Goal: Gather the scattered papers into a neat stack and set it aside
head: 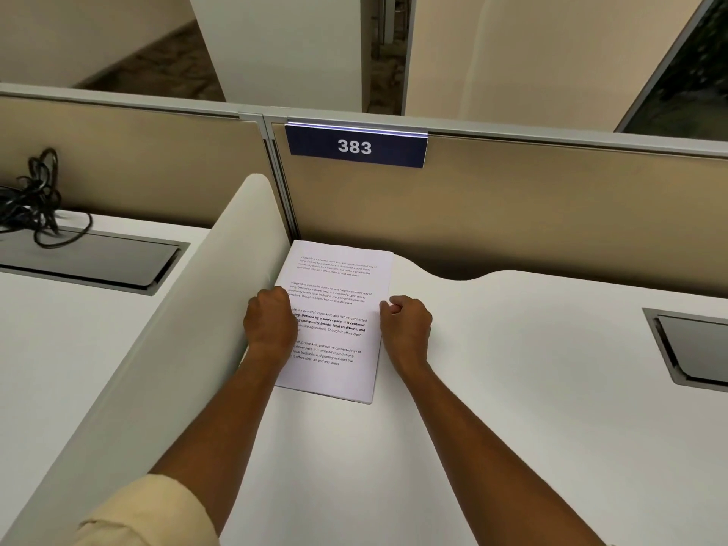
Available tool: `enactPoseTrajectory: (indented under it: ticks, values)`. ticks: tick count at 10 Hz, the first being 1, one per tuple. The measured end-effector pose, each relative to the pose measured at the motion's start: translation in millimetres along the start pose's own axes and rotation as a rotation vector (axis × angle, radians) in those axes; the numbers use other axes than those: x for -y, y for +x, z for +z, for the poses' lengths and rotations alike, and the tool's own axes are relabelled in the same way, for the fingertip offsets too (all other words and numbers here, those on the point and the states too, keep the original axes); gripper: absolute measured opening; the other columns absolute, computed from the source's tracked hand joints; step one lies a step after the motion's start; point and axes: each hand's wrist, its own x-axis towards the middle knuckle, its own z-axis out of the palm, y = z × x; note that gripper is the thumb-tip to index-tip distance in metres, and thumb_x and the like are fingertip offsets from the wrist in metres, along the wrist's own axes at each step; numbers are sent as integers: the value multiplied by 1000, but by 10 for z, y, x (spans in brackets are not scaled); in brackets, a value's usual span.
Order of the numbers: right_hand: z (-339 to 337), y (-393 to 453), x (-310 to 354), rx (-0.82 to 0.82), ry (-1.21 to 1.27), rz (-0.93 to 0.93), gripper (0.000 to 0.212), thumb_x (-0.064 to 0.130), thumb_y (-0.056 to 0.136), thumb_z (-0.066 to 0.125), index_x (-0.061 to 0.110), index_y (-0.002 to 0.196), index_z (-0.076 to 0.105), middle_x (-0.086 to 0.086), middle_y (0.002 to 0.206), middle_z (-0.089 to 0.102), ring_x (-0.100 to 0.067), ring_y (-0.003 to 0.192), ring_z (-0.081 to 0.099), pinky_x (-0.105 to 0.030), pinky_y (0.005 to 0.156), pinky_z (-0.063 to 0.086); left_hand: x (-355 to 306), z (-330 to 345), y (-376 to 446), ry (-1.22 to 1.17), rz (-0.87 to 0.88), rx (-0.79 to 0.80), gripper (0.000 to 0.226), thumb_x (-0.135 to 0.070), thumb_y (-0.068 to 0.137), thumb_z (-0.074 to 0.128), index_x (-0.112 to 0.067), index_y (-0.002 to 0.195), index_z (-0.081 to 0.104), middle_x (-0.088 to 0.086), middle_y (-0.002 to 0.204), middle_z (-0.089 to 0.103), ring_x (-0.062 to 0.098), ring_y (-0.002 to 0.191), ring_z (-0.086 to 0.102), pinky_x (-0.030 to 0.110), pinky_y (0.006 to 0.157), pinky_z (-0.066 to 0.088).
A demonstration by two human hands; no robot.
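A neat stack of printed white papers lies flat on the white desk, in the far left corner against the side divider. My left hand rests curled on the stack's left edge, covering part of the text. My right hand is curled at the stack's right edge, fingertips touching the paper's side. Whether either hand actually grips the sheets is not visible.
A white curved divider borders the stack on the left. A tan partition with a blue "383" sign stands behind. A dark cable hatch sits at right. Tangled black cables lie on the neighbouring desk.
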Motion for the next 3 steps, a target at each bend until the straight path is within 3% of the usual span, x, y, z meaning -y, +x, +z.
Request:
enactPoseTrajectory:
  ticks: [1,2,3]
  values:
    - [-183,-111,21,-42,-28,-68,39,35,94,57,14,126,60,-4,115,63,-20,106,62,-30,89,49,-39,0,-86,-105,76,30,32,-16,94,55,3,120,55,26,120,61,41,111,59,45,92,47]
    - [-397,-183,50,-80,-169,-177,55,45,94,52,15,139,46,-5,132,55,-23,121,52,-37,97,46,-115,-40,-265,-238,192,144,65,-38,95,55,-5,148,35,17,153,40,32,142,37,41,115,31]
    - [-684,-283,89,-114,-293,-258,68,54,92,47,14,147,35,-9,147,44,-27,132,45,-40,106,40,-287,-160,-525,-285,279,165,77,-53,95,48,-15,155,18,6,164,19,24,152,16,40,122,16]
